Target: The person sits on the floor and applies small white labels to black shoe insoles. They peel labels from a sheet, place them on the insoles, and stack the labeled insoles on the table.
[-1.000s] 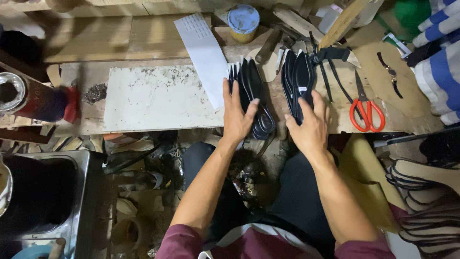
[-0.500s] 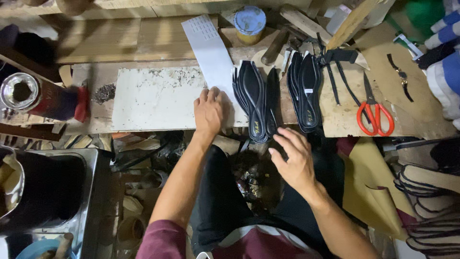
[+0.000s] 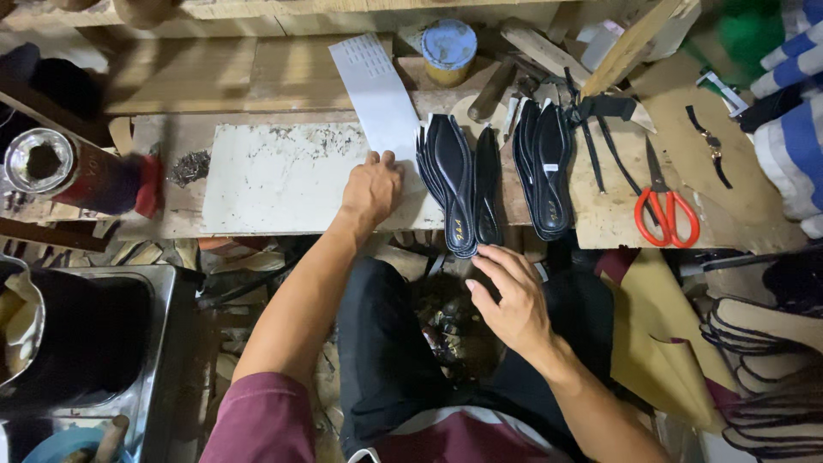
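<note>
The left hand lies palm down on the tabletop, fingers loosely bent and resting on the near end of a white strip of card where it overlaps a pale, scuffed work board. It grips nothing; it only presses flat. The right hand hangs off the near edge of the tabletop, above the lap, half open with the fingers spread and curled; its fingertips touch or nearly touch the near tips of a stack of black insoles, and whether it pinches one I cannot tell.

That stack stands between the two hands, just beside the left hand's outer side and beyond the right hand, fanned on edge. A second stack of black insoles lies beyond the right hand, a little further out to its outer side, apart from the first. Further out that way lie black straps and a pair of orange-handled scissors.

Beyond the left hand, past the far end of the white strip, stands a tin with a blue lid. Well away on the left hand's outer side lies an open metal can on its side, with a small heap of dark scraps between it and the work board.
</note>
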Demonstrator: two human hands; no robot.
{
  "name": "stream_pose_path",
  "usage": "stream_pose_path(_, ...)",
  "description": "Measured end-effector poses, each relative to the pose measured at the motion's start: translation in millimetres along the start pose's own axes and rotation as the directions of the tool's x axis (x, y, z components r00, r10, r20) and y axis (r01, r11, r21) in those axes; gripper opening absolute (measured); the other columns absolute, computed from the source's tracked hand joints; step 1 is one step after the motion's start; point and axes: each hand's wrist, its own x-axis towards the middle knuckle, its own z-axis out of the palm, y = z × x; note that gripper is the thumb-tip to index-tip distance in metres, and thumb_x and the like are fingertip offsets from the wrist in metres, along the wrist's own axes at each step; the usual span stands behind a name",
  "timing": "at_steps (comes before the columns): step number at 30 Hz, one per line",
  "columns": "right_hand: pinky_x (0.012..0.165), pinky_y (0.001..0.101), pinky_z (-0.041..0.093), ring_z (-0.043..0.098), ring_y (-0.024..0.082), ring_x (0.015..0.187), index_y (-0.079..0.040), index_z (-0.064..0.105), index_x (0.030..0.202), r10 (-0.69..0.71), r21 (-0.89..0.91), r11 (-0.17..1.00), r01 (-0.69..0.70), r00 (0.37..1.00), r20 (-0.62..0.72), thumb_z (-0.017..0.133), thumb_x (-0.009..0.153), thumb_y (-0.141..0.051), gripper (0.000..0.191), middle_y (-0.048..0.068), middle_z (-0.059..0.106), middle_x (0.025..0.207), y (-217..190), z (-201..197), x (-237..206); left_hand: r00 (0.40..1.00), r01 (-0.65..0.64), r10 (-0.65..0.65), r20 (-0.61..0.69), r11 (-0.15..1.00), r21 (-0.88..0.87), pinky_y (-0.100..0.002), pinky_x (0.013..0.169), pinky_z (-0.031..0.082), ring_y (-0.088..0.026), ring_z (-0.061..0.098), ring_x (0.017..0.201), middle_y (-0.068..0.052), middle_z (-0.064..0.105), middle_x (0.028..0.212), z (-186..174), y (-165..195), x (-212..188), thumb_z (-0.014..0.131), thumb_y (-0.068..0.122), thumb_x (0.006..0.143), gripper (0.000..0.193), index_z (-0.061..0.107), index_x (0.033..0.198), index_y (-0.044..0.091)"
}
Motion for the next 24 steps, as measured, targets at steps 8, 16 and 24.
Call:
stream_pose_path(8, 0.103, 0.0411, 0.050, 0.064, 0.032, 0.117, 0.001, 0.072, 0.111, 0.041, 0.057, 0.997, -0.042, 0.999, 0.018, 0.076, 0.083, -0.011, 0.032, 0.015, 0.069, 0.125, -7.4, -0.1, -9.9, 0.998, 0.001, -0.013, -0.068, 0.985, -0.175, -0.058, 0.106, 0.033, -0.034, 0.028, 0.147, -0.009, 0.030, 0.163, -3.1, 1.2, -25.1, 0.057, 0.060, 0.090, 0.078, 0.041, 0.152, 0.014)
stream_pose_path(16, 0.100, 0.0408, 0.052, 0.066, 0.032, 0.114, 0.002, 0.072, 0.110, -0.017, 0.065, 0.998, 0.015, 0.999, 0.032, 0.075, 0.083, -0.008, 0.029, 0.015, 0.071, 0.120, -15.5, -8.2, -17.2, 0.993, -0.023, 0.015, -0.117, 0.997, -0.071, -0.056, 0.112, 0.027, -0.031, 0.036, 0.146, -0.008, 0.042, 0.158, -15.8, -9.3, -123.3, 0.062, 0.055, 0.078, 0.081, 0.050, 0.149, 0.018)
stream_pose_path(24, 0.091, 0.0350, 0.058, 0.068, 0.023, 0.116, -0.004, 0.043, 0.145, 0.350, 0.555, 0.633, -0.539, 0.839, 0.416, 0.071, 0.089, -0.013, 0.063, 0.013, 0.059, 0.139, -22.3, 43.1, -34.4, 0.817, -0.124, -0.119, -0.565, 0.919, -0.374, -0.050, 0.109, 0.041, -0.033, 0.054, 0.131, -0.010, 0.064, 0.137, -18.8, 41.3, -206.3, 0.057, -0.008, 0.073, 0.057, 0.068, 0.125, 0.012)
